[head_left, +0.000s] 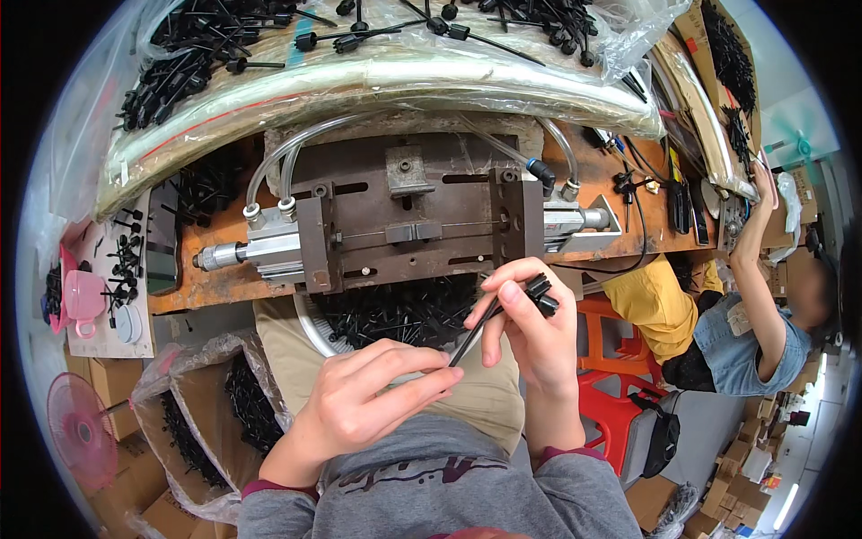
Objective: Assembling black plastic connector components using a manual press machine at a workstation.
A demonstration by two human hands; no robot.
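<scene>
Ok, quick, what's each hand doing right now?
Left hand: fingers partly curled, fingertips at the thin ends of the black rods; grip can't be told.
Right hand: closed, holding the black rods near their cylindrical heads.

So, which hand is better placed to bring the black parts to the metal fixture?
Probably the right hand, nearer the fixture, holding the parts near their heads; the left hand is lower, by their tips.

The right hand [539, 337] holds black rods [546, 305] near their knobbed ends, and the left hand [364, 395] has the thin tips between its fingers. Just beyond, a white-rimmed basin [312, 331] of similar parts [395, 314] sits before a brown jig [409, 249] on the bench [215, 292]. At right, a person [741, 332] in blue stretches out an arm [747, 247].
</scene>
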